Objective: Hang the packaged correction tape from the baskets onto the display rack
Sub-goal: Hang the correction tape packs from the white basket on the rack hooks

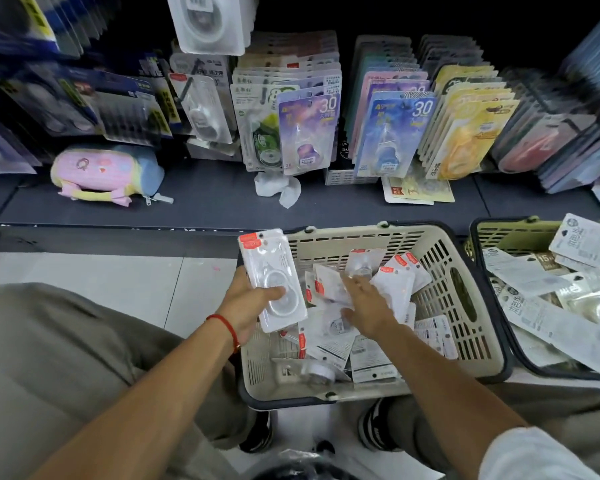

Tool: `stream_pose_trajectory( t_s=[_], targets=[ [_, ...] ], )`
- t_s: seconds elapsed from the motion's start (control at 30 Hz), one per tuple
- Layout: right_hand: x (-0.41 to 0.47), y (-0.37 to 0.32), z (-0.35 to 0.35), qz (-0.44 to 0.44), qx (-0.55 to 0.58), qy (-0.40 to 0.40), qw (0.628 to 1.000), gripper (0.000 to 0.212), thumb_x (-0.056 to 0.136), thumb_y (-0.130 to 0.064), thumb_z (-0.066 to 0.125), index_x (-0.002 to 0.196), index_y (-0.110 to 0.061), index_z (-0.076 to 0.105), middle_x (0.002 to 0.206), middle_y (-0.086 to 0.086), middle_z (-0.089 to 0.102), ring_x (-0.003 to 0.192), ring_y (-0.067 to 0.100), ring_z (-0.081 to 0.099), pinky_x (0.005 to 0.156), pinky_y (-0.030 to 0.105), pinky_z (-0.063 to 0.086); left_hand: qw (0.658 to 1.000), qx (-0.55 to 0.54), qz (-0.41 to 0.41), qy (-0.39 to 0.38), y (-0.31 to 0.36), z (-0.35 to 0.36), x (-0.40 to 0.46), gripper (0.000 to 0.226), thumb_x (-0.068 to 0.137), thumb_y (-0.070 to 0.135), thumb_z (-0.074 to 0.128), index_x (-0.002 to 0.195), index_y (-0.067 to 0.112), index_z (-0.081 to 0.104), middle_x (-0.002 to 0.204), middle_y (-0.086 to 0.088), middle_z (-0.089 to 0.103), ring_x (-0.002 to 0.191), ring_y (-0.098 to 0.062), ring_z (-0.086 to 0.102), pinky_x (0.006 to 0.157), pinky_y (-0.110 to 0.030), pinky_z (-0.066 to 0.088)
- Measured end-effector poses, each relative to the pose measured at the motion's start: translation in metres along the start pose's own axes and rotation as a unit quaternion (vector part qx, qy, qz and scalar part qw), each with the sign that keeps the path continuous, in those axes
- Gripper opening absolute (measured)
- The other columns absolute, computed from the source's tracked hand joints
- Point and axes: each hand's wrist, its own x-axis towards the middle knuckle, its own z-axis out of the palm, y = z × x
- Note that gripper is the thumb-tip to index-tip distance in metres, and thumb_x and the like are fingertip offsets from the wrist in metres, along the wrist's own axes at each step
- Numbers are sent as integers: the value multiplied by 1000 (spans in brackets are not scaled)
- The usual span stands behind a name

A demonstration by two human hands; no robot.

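The left hand [248, 301] gripped a stack of packaged correction tape [272, 278], thumb across the clear blister, held just above the near-left corner of the beige basket [465, 271]. The right hand [368, 306] was down inside that basket with fingers spread loose over the jumble of loose packs [392, 282], not clearly pinching any. A second basket [492, 233] full of other packs sat to the right. The display rack [309, 109] hung full behind, over a dark shelf [205, 199].
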Motion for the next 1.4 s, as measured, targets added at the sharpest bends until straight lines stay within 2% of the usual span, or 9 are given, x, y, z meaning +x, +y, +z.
stream_pose_trajectory(
  t_s=[0.17,0.37,0.53,0.67,0.87,0.97,1.03,1.23,1.4],
  targets=[
    [-1,2,-3,-9,22,50,998,65,94,-31,77,150,-18,46,158,7,32,144,33,35,113,42,40,1000,3,-14,10,-1,4,0,62,86,-8,72,135,24,51,130,-9,66,117,-33,65,101,-59,55],
    [-17,-25,-41,-6,339,139,930,53,80,-55,86,113,-28,53,121,-6,64,114,15,62,95,34,52,999,12,26,39,2,19,-1,69,92,1,68,148,31,41,129,0,64,113,-23,64,78,-34,55],
    [-23,-82,-50,-61,424,121,896,45,80,-49,88,100,-23,57,100,-4,67,86,10,64,80,31,54,997,-62,-37,-7,11,36,-9,43,102,16,55,145,17,53,134,-22,68,121,-44,66,105,-63,52],
    [-25,-109,-45,-47,455,178,872,34,91,-42,80,96,-13,62,91,5,66,79,12,59,73,33,52,979,-168,-75,-89,15,28,-15,48,110,48,41,141,18,62,134,-18,70,128,-40,64,113,-59,46],
    [-15,-99,-55,-33,538,94,837,32,112,-30,46,105,-24,77,115,-3,77,104,16,72,86,36,59,993,-117,17,-26,6,15,-10,56,91,-1,76,138,21,52,130,-15,71,111,-33,73,77,-46,63],
    [0,-54,-46,37,338,152,928,27,111,-19,48,131,-15,67,139,9,66,124,29,65,106,43,53,991,-127,17,22,9,10,-8,55,89,-1,77,129,28,52,125,-5,70,108,-27,71,64,-40,63],
    [3,-22,-30,62,179,71,979,46,110,-21,53,155,-16,47,163,10,45,145,33,48,120,46,40,991,-128,27,22,8,7,-6,60,89,0,78,133,30,51,127,-2,69,113,-27,70,74,-48,65],
    [13,-4,14,46,-2,7,999,75,106,-49,51,167,-31,11,169,7,27,146,33,45,120,50,33,994,-104,32,20,3,3,-8,64,87,3,81,133,37,51,129,2,69,116,-25,68,83,-47,63],
    [25,-7,8,36,-12,7,999,71,102,-53,59,161,-32,25,158,12,33,146,36,41,116,56,38,996,-80,22,13,2,2,-8,64,88,7,81,135,38,52,130,1,70,117,-27,69,81,-47,63]
  ],
)
